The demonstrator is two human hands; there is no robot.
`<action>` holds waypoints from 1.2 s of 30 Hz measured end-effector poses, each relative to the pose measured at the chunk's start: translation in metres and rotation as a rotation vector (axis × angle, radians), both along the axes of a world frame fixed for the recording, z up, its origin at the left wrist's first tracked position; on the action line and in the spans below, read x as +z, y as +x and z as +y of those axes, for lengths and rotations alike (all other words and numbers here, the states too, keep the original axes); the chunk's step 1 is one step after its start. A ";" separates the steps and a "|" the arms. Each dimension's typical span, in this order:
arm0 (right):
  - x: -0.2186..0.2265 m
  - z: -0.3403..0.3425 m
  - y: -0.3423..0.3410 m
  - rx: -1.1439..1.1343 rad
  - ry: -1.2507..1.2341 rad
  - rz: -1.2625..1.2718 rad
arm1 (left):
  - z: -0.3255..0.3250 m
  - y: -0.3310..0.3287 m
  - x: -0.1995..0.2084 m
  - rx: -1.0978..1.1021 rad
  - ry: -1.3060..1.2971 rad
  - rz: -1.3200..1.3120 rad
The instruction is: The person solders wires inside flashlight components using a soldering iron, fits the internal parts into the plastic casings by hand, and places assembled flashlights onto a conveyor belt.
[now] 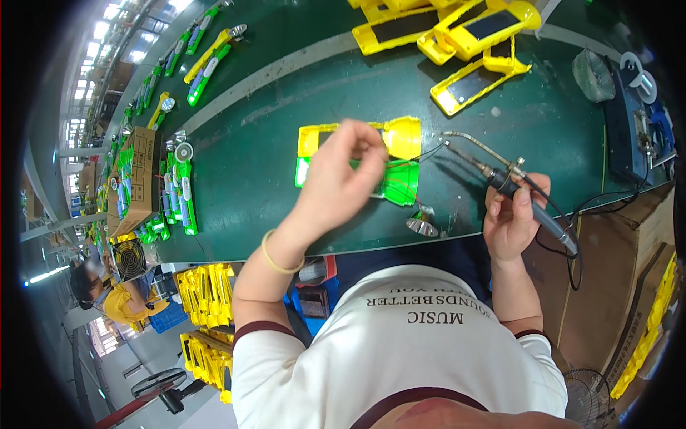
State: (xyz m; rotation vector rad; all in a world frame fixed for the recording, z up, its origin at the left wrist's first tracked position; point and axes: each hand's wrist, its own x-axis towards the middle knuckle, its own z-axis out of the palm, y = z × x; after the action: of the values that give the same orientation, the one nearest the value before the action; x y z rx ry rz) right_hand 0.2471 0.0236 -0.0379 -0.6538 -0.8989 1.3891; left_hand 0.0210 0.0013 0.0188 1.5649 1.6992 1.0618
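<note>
The presumably light, rigid soldering iron [503, 184] is grasped mid-handle by the right hand [511, 225]; the left hand's [343, 175] hold cannot be told.

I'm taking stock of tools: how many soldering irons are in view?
1: the soldering iron held in the right hand, its tip right of the yellow casing. Others may be hidden.

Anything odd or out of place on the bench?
No clear spill or damage. The silver reflector sits outside the green shell, close to the bench edge, so looks loose. Yellow housings lie heaped at mixed angles.
</note>
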 end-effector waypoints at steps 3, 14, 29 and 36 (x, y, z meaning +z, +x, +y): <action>-0.010 -0.003 -0.004 -0.056 0.030 0.057 | -0.002 0.002 -0.010 -0.192 0.264 0.564; -0.004 -0.003 -0.004 -0.014 0.016 0.086 | -0.010 0.007 -0.009 -0.135 0.202 0.392; -0.007 -0.005 -0.008 -0.069 -0.050 0.095 | -0.010 0.004 -0.025 -0.160 0.383 0.484; -0.008 -0.001 0.001 -0.034 -0.016 0.129 | -0.007 -0.025 -0.016 -0.138 0.339 0.443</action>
State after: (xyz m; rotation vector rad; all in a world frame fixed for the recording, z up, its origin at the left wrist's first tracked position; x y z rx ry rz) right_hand 0.2485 0.0228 -0.0460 -0.5826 -0.7721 1.3931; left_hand -0.0041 -0.0058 0.0027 2.2348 1.7131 1.0250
